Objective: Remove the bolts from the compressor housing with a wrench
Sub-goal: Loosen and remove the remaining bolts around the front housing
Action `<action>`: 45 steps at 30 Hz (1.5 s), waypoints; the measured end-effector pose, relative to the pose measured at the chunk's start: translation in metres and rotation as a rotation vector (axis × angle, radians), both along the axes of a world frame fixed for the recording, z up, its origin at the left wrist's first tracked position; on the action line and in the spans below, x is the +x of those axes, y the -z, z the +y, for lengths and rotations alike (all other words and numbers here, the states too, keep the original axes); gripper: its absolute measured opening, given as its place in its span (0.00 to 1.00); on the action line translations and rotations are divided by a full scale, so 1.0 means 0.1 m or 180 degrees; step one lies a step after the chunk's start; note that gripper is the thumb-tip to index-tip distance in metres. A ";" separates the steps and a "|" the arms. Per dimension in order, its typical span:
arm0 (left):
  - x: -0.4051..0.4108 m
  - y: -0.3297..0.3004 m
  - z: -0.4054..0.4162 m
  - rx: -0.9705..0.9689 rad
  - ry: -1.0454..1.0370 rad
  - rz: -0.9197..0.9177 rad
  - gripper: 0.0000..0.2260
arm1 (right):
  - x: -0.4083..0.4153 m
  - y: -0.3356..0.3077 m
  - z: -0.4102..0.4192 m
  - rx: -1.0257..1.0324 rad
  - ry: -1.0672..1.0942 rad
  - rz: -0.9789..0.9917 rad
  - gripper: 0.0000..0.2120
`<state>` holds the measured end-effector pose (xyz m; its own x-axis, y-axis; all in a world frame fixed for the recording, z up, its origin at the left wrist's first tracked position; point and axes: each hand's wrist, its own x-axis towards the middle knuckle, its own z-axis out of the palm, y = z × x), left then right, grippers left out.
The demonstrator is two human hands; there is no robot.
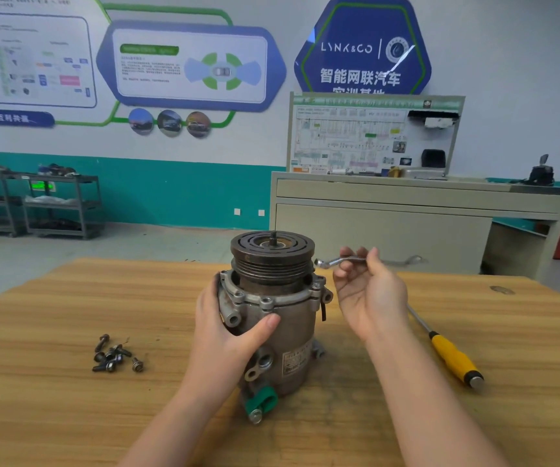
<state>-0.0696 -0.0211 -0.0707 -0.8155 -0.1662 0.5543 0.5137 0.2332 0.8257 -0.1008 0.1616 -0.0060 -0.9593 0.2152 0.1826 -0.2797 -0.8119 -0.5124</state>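
Observation:
The grey compressor (292,328) stands upright in the middle of the wooden table (69,298), with its dark pulley (272,254) on top. My left hand (224,335) grips the housing's left side, thumb across the front. To the right of the pulley, my right hand (369,291) pinches a silver offset ring wrench (336,261) between thumb and fingertips. The wrench's ring end hovers just right of the pulley, above the housing flange (267,301). Several removed bolts (115,355) lie in a pile on the table to the left.
A yellow-handled screwdriver (454,357) lies on the table to the right, partly behind my right forearm. A green cap (261,401) sits on a port at the compressor's base. Beyond the table stand a beige cabinet (406,224) and metal shelving carts (59,203).

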 end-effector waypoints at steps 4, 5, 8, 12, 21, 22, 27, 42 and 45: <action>-0.01 0.00 -0.01 0.0012 0.0025 -0.0014 0.42 | 0.10 -0.01 -0.03 0.0629 0.1233 0.0300 0.11; -0.01 0.00 -0.01 0.0006 0.0029 -0.0008 0.41 | 0.12 -0.01 -0.04 0.0854 0.1500 0.0374 0.11; 0.01 -0.02 0.00 -0.0029 0.0019 -0.0039 0.38 | 0.19 0.01 -0.12 0.1462 0.2035 0.0596 0.08; 0.01 -0.02 0.00 -0.0012 0.0025 -0.0009 0.40 | 0.29 0.07 -0.24 0.1947 0.2429 0.1091 0.07; 0.02 -0.01 0.01 -0.0060 0.0027 -0.0014 0.42 | 0.31 0.27 -0.37 0.3338 0.3420 0.2680 0.17; 0.02 -0.01 0.01 -0.0036 0.0028 -0.0031 0.44 | 0.32 0.25 -0.39 0.2884 0.3173 0.2380 0.14; 0.04 -0.02 0.04 0.0093 0.0088 -0.0020 0.44 | 0.04 0.04 -0.25 0.0989 0.1551 0.0129 0.12; 0.02 0.00 0.00 -0.0067 0.0055 -0.0049 0.48 | 0.23 0.01 -0.19 0.1377 0.2169 0.0526 0.08; 0.02 -0.01 0.00 -0.0029 0.0038 -0.0039 0.48 | 0.33 0.05 -0.27 0.2002 0.2651 0.1238 0.05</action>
<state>-0.0675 -0.0208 -0.0699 -0.8241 -0.1513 0.5458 0.5065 0.2346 0.8297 -0.0677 0.1349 -0.0112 -0.4119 0.5285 0.7423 -0.8472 0.0778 -0.5255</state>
